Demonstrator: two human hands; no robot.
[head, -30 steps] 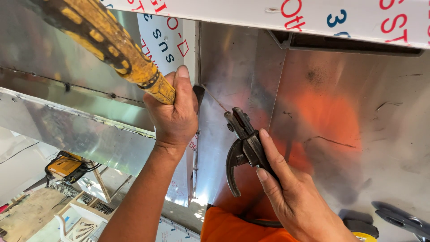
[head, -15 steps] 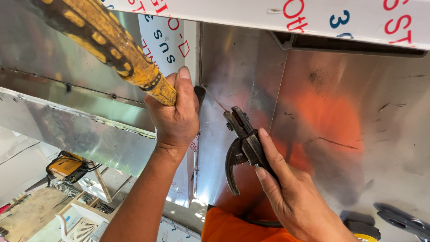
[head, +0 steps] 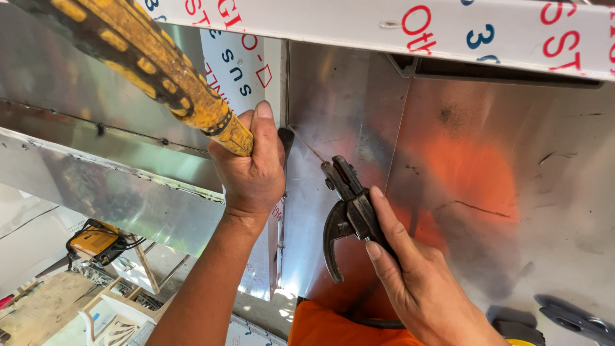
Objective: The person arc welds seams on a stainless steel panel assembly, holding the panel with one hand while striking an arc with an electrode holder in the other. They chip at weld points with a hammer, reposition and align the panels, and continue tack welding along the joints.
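Head view: left hand (head: 251, 170) grips yellow handle (head: 147, 64), right hand (head: 416, 282) grips electrode holder (head: 349, 208) against steel sheet (head: 512, 192).

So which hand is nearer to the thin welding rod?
Right. The right hand holds the dark clamp holder that carries the thin welding rod. The left hand grips the yellow-handled tool just left of the rod's tip, not touching it.

Yellow power tool (head: 94, 241) on floor (lower left), wooden frames (head: 122, 307) beside it.

Left hand (head: 251, 168) raised, fist clenched, forearm angled up from lower left. Right hand (head: 416, 275) lower, fingers curled in grip.
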